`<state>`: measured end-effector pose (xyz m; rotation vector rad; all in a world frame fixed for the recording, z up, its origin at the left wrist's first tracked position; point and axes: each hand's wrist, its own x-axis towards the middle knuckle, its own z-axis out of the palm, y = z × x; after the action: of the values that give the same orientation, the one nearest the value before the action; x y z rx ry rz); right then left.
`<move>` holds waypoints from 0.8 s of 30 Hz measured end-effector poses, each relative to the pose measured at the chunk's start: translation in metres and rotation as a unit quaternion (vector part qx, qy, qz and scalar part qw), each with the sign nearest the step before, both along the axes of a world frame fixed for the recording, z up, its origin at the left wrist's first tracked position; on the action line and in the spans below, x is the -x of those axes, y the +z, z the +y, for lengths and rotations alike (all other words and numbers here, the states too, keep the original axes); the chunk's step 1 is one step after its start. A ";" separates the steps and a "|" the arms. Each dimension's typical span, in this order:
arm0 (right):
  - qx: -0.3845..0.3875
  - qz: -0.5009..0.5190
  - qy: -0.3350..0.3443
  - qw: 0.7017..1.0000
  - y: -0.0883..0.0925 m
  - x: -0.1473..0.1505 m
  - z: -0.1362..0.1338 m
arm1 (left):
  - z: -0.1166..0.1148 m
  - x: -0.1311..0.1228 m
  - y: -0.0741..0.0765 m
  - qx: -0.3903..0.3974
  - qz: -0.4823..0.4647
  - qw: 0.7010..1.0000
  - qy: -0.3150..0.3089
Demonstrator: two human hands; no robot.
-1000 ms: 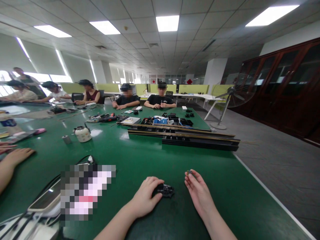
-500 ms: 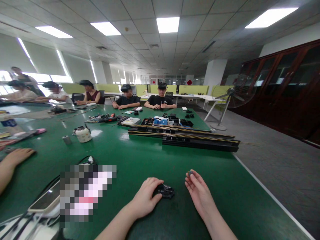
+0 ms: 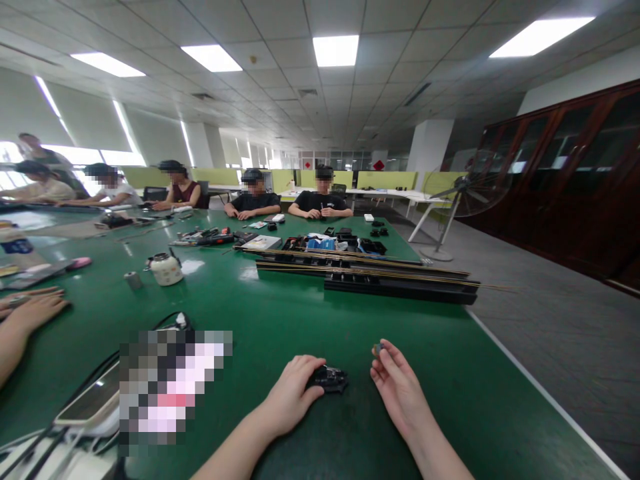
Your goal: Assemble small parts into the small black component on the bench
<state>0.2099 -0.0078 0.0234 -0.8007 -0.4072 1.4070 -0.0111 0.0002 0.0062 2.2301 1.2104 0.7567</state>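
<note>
My left hand (image 3: 291, 395) rests on the green table (image 3: 280, 313), fingers curled round a small black part (image 3: 327, 379) that lies on the surface. Just to its right, my right hand (image 3: 399, 390) is raised a little, palm turned inward, with thumb and fingertips pinching a tiny grey-brown piece (image 3: 377, 348). The two hands are about a hand's width apart, near the table's front edge.
Long black rails (image 3: 380, 280) with thin rods lie across the table's middle. A white kettle-like pot (image 3: 165, 267) and small cylinder (image 3: 133, 279) stand at left. A phone and cables (image 3: 95, 400) lie front left. A neighbour's hand (image 3: 30, 312) rests at far left. Several people sit at the far end. A fan (image 3: 457, 200) stands on the floor.
My right hand's fingertips closed more tightly on the tiny piece. The neighbour's second hand came back beside the first at far left. My left hand stayed on the black part.
</note>
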 end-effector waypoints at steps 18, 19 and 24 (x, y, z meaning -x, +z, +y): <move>0.011 0.020 -0.007 1.000 -0.005 0.004 0.002 | 0.000 0.005 0.002 0.010 0.003 1.000 -0.003; 0.011 0.018 -0.008 1.000 -0.005 0.004 0.002 | 0.000 0.005 0.002 0.010 0.003 1.000 -0.004; 0.012 0.007 -0.012 1.000 -0.006 0.006 0.002 | 0.000 0.005 0.002 0.013 0.005 1.000 -0.004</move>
<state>0.2043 -0.0060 0.0171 -0.8122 -0.3683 1.3964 -0.0157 0.0003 0.0077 2.2192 1.2098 0.7236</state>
